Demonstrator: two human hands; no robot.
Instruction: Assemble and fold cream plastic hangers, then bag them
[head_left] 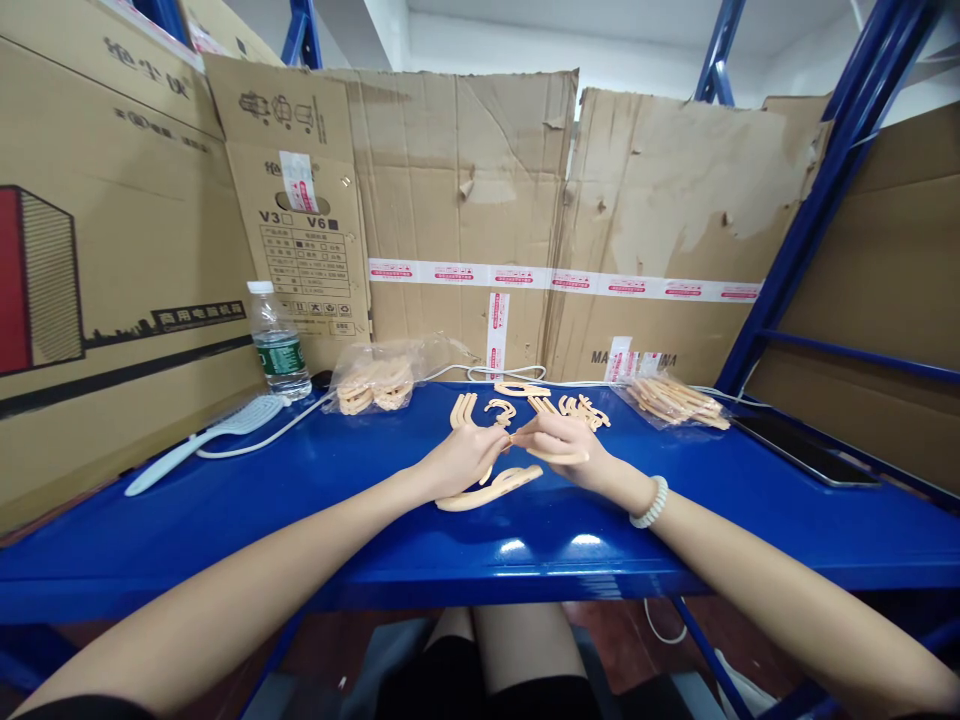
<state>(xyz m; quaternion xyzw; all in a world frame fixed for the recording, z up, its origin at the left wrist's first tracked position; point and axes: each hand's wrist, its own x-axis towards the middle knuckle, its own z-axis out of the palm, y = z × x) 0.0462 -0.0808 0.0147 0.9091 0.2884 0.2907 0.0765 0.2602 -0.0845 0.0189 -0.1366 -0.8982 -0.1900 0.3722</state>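
Note:
Close together over the blue table (337,530), my left hand (463,458) and my right hand (564,442) meet at the fingertips, both closed. A curved beige hanger piece (559,457) sticks out under my right fingers. From below my left fingers shows the end of another beige piece (486,476); how the two meet is hidden by the fingers. Just below my hands lies a long curved beige hanger arm (491,490). Behind them are several slim beige strips (463,408), curved hook pieces (501,410), a pile of small curved pieces (586,412) and a flat beige piece (523,389).
Clear bags of beige pieces lie at left (375,382) and right (671,400). A water bottle (277,345) and a pale blue hairbrush (225,430) are on the left, a dark phone (802,450) on the right. A white cable (517,373) runs along cardboard panels (465,180).

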